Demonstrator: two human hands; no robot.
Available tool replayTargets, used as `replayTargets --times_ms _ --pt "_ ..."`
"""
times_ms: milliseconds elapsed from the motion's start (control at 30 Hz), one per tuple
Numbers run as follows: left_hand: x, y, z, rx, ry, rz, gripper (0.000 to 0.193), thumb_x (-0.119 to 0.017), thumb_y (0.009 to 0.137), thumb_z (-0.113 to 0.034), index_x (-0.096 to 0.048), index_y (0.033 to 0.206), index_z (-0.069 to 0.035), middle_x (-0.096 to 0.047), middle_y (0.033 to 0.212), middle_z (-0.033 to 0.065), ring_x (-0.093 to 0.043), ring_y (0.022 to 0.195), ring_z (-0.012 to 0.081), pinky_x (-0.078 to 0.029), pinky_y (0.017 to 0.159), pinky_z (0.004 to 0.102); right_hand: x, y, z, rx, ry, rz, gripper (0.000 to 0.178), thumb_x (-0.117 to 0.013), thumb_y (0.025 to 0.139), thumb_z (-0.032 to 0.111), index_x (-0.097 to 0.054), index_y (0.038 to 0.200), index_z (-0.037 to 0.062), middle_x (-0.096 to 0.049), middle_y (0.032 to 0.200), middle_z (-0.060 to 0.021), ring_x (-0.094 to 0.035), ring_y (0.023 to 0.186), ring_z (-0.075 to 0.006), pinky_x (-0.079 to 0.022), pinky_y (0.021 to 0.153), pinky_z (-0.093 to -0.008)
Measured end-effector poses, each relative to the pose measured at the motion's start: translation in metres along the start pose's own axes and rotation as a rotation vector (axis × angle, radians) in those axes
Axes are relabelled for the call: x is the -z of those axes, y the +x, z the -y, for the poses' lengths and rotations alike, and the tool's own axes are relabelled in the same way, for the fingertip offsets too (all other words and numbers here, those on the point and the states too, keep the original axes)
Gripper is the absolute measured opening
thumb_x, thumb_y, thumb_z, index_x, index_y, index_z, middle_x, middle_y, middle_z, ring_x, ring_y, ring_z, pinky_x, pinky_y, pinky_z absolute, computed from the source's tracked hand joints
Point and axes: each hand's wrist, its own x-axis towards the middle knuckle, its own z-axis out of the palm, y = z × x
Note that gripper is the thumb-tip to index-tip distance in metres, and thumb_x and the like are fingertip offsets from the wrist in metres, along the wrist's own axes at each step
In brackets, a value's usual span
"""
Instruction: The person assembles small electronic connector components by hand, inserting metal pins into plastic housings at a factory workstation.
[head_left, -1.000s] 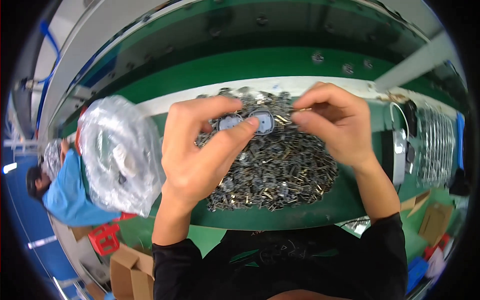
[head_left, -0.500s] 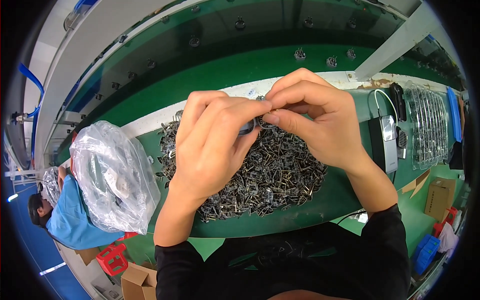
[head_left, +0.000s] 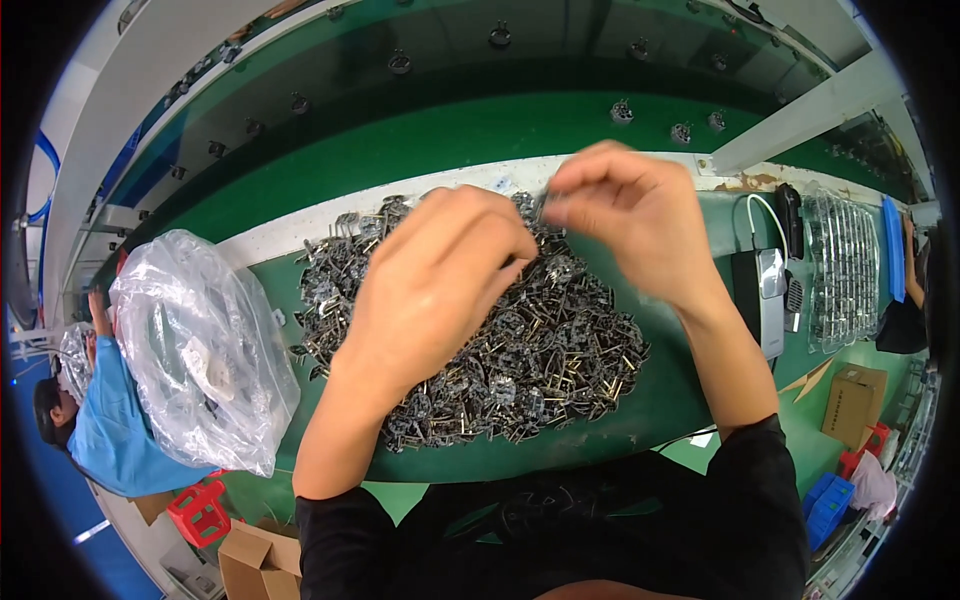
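Observation:
A broad heap of small dark parts with brass-coloured pins [head_left: 520, 370] covers the middle of the green bench top [head_left: 680, 400]. Over its left side is my left hand [head_left: 430, 290], knuckles up and fingers curled together; whatever they grip is hidden beneath them. My right hand [head_left: 635, 225] is raised at the far right edge of the heap, thumb and fingers pinched. A small dark part [head_left: 546, 206] shows at those fingertips, smeared by motion. The two hands are apart from each other.
Beyond a white ledge [head_left: 310, 222], a green belt [head_left: 440, 135] carries spaced small parts. A clear plastic bag [head_left: 205, 350] lies left. On the right are a black-and-silver device [head_left: 765, 300] and a clear tray [head_left: 842, 270]. A person in blue [head_left: 125, 420] sits far left.
My hands, joined at the fingertips before, have separated. The left has dropped a little toward the heap; the dark round piece seen beneath it is out of sight. The view has shifted slightly.

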Motion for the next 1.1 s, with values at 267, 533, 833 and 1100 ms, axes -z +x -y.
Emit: replayTargets --times_ms 267,533,833,1100 --pt "0.035 0.003 0.013 0.344 -0.436 -0.016 0.026 -0.069 0.073 0.011 -0.066 0.099 0.007 -0.056 0.104 0.0104 -0.057 0.093 0.0151 -0.049 0.078 0.0258 0.073 0.056 -0.061 0.175 -0.781 -0.585 0.018 -0.074 0.078 0.016 -0.072 0.090 0.0028 -0.069 0.082 -0.0122 -0.061 0.069 -0.0150 -0.049 0.063 -0.0306" --pt "0.033 0.003 0.018 0.466 -0.670 -0.004 0.038 -0.066 0.073 0.014 -0.061 0.110 0.010 -0.053 0.111 0.0131 -0.057 0.101 0.0175 -0.052 0.084 0.0274 0.063 0.059 -0.070 0.625 -1.111 -0.625 0.025 -0.067 0.079 0.016 -0.070 0.103 0.0095 -0.063 0.091 -0.0056 -0.050 0.095 -0.0256 -0.037 0.087 -0.0363" --pt "0.023 0.001 0.023 0.717 -0.766 0.111 0.035 -0.070 0.073 0.014 -0.061 0.107 0.010 -0.065 0.103 0.0178 -0.067 0.080 0.0168 -0.055 0.076 0.0259 0.028 0.046 -0.069 0.418 -0.920 -0.002 0.013 -0.073 0.076 0.016 -0.073 0.089 0.0108 -0.060 0.086 -0.0003 -0.050 0.086 -0.0194 -0.038 0.083 -0.0336" --pt "0.008 -0.001 0.025 0.794 -1.138 -0.020 0.040 -0.064 0.083 0.006 -0.055 0.122 0.008 -0.065 0.103 0.0146 -0.067 0.088 0.0196 -0.054 0.086 0.0315 0.018 0.034 -0.052 1.100 -0.953 -0.189 0.020 -0.074 0.067 -0.003 -0.066 0.085 0.0029 -0.061 0.085 -0.0056 -0.060 0.069 -0.0179 -0.049 0.056 -0.0280"
